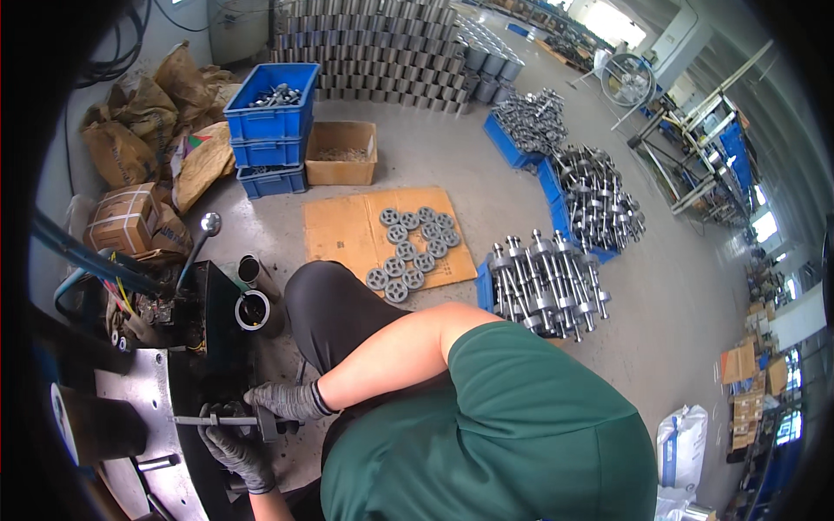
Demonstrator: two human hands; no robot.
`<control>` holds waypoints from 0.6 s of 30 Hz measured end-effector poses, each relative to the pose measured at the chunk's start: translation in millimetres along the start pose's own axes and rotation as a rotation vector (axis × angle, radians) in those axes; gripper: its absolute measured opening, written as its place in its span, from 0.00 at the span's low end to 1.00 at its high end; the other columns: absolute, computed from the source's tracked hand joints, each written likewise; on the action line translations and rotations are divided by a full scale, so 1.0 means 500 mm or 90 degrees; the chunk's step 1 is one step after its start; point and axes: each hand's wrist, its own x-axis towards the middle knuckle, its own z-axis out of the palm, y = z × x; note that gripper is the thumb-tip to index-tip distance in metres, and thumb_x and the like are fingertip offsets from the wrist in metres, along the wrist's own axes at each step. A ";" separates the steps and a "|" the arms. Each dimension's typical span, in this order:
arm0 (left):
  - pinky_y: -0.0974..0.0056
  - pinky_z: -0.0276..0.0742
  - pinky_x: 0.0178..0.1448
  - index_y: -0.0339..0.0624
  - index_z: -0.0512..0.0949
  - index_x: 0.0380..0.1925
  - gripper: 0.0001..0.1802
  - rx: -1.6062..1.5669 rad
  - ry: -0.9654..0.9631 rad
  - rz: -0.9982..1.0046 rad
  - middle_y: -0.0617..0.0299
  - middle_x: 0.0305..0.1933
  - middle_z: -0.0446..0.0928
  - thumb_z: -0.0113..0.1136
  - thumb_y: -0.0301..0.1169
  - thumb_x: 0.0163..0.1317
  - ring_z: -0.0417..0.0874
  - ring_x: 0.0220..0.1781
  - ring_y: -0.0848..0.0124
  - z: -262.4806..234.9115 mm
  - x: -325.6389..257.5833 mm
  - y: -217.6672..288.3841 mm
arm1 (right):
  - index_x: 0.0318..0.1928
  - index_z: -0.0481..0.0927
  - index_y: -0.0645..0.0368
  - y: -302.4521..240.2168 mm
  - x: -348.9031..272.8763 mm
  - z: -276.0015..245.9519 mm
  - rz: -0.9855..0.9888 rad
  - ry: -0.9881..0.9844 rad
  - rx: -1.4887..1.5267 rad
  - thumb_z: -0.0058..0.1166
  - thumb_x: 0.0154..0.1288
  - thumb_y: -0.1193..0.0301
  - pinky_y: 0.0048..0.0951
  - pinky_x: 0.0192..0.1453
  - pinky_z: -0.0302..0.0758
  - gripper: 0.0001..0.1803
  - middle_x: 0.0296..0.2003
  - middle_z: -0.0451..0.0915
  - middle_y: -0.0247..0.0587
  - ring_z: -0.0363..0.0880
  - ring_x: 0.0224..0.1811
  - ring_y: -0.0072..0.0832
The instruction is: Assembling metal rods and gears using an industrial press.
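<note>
A steel shaft [233,421] with a thick collar near one end lies level at the lower left, beside a metal machine table [178,460]. My left hand [239,456], in a grey knit glove, comes from below with its fingers closed round the thinner part of the shaft. My right hand [291,401], gloved the same way, reaches across from the right and grips the shaft at its collared end. Parts of the right fingers are hidden behind the collar. A dark machine [187,304] with a ball-topped lever [210,224] stands just beyond my hands.
Two metal tubes [254,311] stand beside my knee. Spoked grey wheels [406,250] lie on flat cardboard [339,221]. Blue crates [271,126] and a cardboard box [341,154] stand farther back. Finished-looking shafts [549,282] fill crates at right. Metal cylinders [373,56] are stacked behind.
</note>
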 end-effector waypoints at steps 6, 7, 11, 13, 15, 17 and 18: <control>0.57 0.79 0.65 0.35 0.69 0.67 0.23 0.077 -0.136 -0.151 0.51 0.63 0.76 0.57 0.34 0.78 0.80 0.61 0.64 -0.034 0.040 -0.125 | 0.44 0.78 0.52 0.002 -0.002 -0.115 -0.401 -0.018 0.077 0.45 0.79 0.58 0.32 0.43 0.82 0.14 0.37 0.83 0.37 0.82 0.36 0.29; 0.59 0.78 0.65 0.35 0.72 0.65 0.20 0.130 -0.178 -0.147 0.55 0.60 0.78 0.57 0.34 0.79 0.80 0.59 0.66 -0.030 0.047 -0.129 | 0.45 0.80 0.57 -0.011 0.009 -0.141 -0.584 0.028 -0.019 0.47 0.79 0.60 0.32 0.55 0.79 0.14 0.40 0.82 0.38 0.80 0.44 0.28; 0.64 0.76 0.63 0.36 0.77 0.59 0.16 0.162 -0.207 -0.197 0.59 0.54 0.80 0.56 0.34 0.80 0.79 0.56 0.70 -0.079 0.073 -0.194 | 0.48 0.82 0.57 -0.133 -0.189 -0.166 -0.589 -0.018 0.191 0.54 0.77 0.62 0.28 0.54 0.78 0.13 0.40 0.83 0.34 0.81 0.45 0.20; 0.65 0.76 0.63 0.37 0.77 0.59 0.15 0.167 -0.220 -0.231 0.60 0.54 0.80 0.56 0.34 0.80 0.79 0.55 0.70 -0.071 0.093 -0.215 | 0.49 0.81 0.59 -0.160 -0.311 -0.228 -0.587 0.002 0.260 0.56 0.77 0.60 0.28 0.54 0.77 0.14 0.40 0.82 0.33 0.80 0.45 0.20; 0.66 0.75 0.62 0.39 0.78 0.59 0.15 0.234 -0.234 -0.230 0.62 0.54 0.80 0.56 0.33 0.79 0.79 0.54 0.72 -0.060 0.105 -0.221 | 0.51 0.80 0.61 -0.162 -0.379 -0.311 -0.672 0.045 0.253 0.60 0.75 0.59 0.27 0.54 0.77 0.17 0.39 0.82 0.34 0.80 0.44 0.21; 0.66 0.74 0.62 0.39 0.79 0.59 0.15 0.268 -0.244 -0.207 0.63 0.53 0.80 0.57 0.34 0.79 0.78 0.54 0.72 -0.067 0.116 -0.235 | 0.51 0.81 0.61 -0.136 -0.433 -0.421 -0.736 0.195 0.149 0.59 0.74 0.62 0.24 0.54 0.79 0.16 0.42 0.84 0.36 0.82 0.45 0.22; 0.66 0.74 0.61 0.40 0.79 0.58 0.15 0.301 -0.250 -0.186 0.63 0.53 0.80 0.57 0.34 0.79 0.78 0.54 0.72 -0.075 0.116 -0.240 | 0.49 0.81 0.62 -0.126 -0.465 -0.471 -0.758 0.292 0.067 0.57 0.74 0.65 0.24 0.54 0.82 0.13 0.45 0.84 0.36 0.84 0.45 0.23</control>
